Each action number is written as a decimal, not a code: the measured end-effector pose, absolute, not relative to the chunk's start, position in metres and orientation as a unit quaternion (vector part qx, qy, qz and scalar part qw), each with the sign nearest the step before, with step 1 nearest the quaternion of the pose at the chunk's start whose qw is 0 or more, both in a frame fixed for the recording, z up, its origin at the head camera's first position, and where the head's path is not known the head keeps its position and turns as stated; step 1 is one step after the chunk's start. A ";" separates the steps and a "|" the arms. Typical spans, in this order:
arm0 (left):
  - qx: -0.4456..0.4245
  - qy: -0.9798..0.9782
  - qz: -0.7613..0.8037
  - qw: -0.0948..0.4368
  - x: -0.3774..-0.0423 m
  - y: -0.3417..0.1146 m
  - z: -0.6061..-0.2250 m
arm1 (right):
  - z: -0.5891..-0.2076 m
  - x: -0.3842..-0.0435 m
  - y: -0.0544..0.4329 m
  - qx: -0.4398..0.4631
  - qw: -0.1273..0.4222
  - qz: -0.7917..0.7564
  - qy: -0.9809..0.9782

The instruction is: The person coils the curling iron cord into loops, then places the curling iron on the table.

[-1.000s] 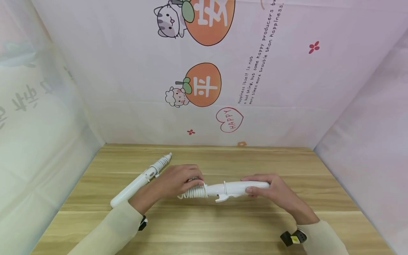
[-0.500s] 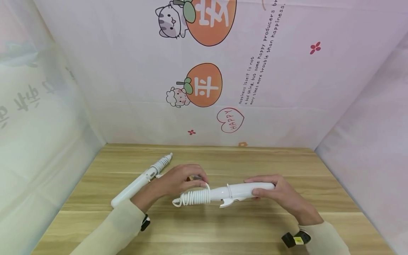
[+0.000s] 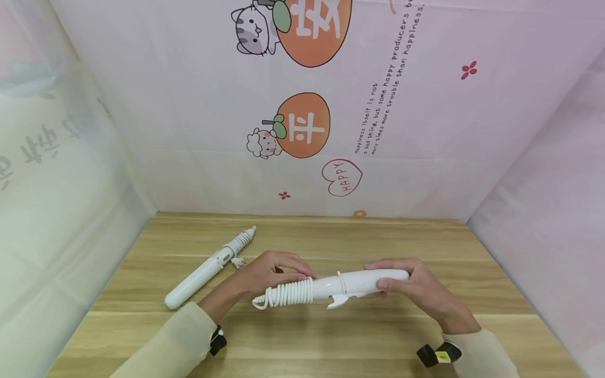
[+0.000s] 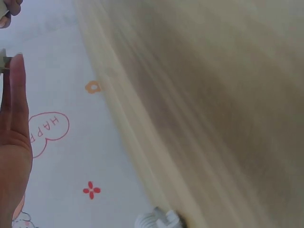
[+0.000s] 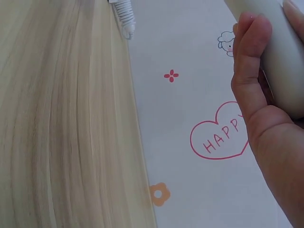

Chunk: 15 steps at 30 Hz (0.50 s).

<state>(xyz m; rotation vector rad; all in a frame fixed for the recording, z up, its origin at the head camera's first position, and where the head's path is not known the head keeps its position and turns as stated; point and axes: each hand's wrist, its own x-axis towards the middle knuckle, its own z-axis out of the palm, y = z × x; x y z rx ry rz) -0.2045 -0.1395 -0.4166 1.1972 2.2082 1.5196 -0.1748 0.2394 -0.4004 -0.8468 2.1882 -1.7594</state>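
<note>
A white hair-styling iron (image 3: 359,283), its cord (image 3: 293,293) coiled round its tail end, is held level above the table. My right hand (image 3: 408,286) grips its smooth rounded end, with the fingers curled round it in the right wrist view. At the coils, my left hand (image 3: 279,270) pinches the cord between thumb and fingers at the turn nearest the body. The left wrist view shows that hand only at its left edge, so the pinched spot is mostly hidden there. Below the iron's ring, a small white flap sticks out.
A second white iron (image 3: 198,278) with a coiled cord lies slantwise on the wooden table (image 3: 331,346) at the left, its plug (image 3: 238,261) beside it. A printed cloth wall (image 3: 402,178) stands behind, with further cloth walls at both sides.
The iron has shifted slightly right and nearer. My left hand has brought a raised cord loop down against the coils, and its fingers have moved right. My right hand keeps its grip.
</note>
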 end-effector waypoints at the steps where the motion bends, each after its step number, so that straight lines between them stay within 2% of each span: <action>1: 0.400 0.741 0.528 0.107 -0.204 -0.140 -0.418 | -0.400 -0.175 0.239 -0.285 0.104 -0.600 0.740; 8: 0.336 0.675 0.642 0.140 -0.198 -0.139 -0.423 | -0.401 -0.174 0.228 -0.253 0.107 -0.651 0.707; 15: 0.205 0.655 0.717 0.123 -0.188 -0.132 -0.432 | -0.404 -0.173 0.215 -0.183 0.112 -0.684 0.697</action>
